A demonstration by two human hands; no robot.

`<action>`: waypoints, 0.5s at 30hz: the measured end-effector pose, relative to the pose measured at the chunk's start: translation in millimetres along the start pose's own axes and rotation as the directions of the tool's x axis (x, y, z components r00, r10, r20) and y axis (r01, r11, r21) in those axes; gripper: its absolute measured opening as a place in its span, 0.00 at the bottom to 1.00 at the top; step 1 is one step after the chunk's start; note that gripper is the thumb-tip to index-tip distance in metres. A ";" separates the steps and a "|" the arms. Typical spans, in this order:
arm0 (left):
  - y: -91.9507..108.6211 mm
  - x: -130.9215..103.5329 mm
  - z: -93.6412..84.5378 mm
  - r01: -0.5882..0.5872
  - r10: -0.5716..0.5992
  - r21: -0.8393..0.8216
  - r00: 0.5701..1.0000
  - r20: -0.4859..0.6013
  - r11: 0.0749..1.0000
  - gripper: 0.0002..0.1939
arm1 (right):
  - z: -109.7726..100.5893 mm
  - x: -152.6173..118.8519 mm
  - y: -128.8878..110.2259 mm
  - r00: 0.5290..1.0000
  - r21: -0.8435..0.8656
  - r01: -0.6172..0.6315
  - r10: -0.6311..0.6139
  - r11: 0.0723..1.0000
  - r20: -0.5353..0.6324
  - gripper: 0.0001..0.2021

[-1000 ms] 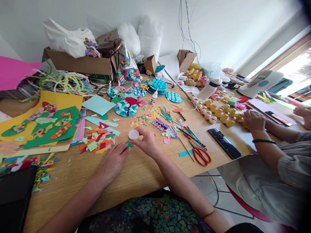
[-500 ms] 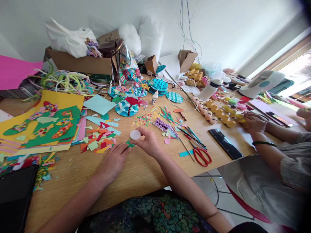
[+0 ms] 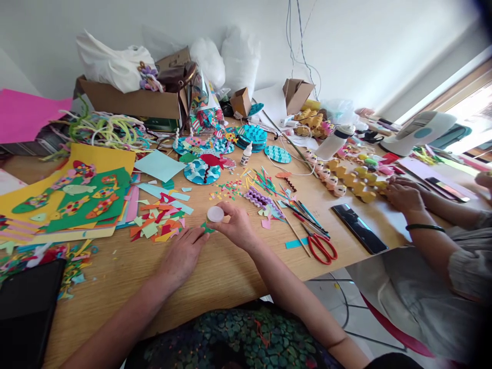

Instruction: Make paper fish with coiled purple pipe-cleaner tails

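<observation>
My right hand (image 3: 237,225) pinches a small round object with a flat white top (image 3: 215,214) between thumb and fingers; its lower part is hidden, so I cannot tell its kind. Under it, close to the table, lies a small piece of green paper (image 3: 208,228). My left hand (image 3: 184,254) rests flat on the wood, fingers stretched out, with its fingertips at the green piece's left edge. Cut paper scraps (image 3: 159,218) in red, orange, yellow and pale green lie just beyond my left hand. Tiny coloured paper bits (image 3: 227,189) are scattered beyond my right hand.
Red-handled scissors (image 3: 322,249), pencils (image 3: 307,218) and a phone (image 3: 359,228) lie to the right. A glue bottle (image 3: 246,155) stands near blue decorated discs (image 3: 202,171). Paper fish sit on green paper (image 3: 121,182) at left. A co-worker's hands (image 3: 403,195) touch yellow carton pieces (image 3: 363,192).
The whole view has shifted slightly to the right and down. Both my hands keep nearly the same pose, and the white-topped object stays in my right hand over the green paper.
</observation>
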State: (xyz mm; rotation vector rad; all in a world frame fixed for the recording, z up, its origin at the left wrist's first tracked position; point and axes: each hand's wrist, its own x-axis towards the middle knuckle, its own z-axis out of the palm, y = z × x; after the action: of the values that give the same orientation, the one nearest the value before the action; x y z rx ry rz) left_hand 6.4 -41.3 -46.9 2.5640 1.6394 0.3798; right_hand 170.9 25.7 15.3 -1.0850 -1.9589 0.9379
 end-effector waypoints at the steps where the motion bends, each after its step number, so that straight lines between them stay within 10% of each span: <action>1: 0.1 -0.1 0.1 0.003 -0.003 0.001 1.000 0.003 1.000 0.21 | -0.4 -0.3 0.0 1.000 -0.005 -0.004 0.004 1.000 0.001 0.08; 15: 0.0 -0.5 1.8 -0.014 0.014 0.058 1.000 -0.011 0.998 0.19 | 4.8 -2.7 -4.2 1.000 0.051 0.000 0.000 0.999 0.000 0.09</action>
State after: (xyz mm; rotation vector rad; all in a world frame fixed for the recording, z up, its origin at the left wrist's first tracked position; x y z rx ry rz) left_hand 6.6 -41.6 -48.7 2.6208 1.6608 0.3540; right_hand 166.3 20.5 15.8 -1.0559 -1.9245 0.9829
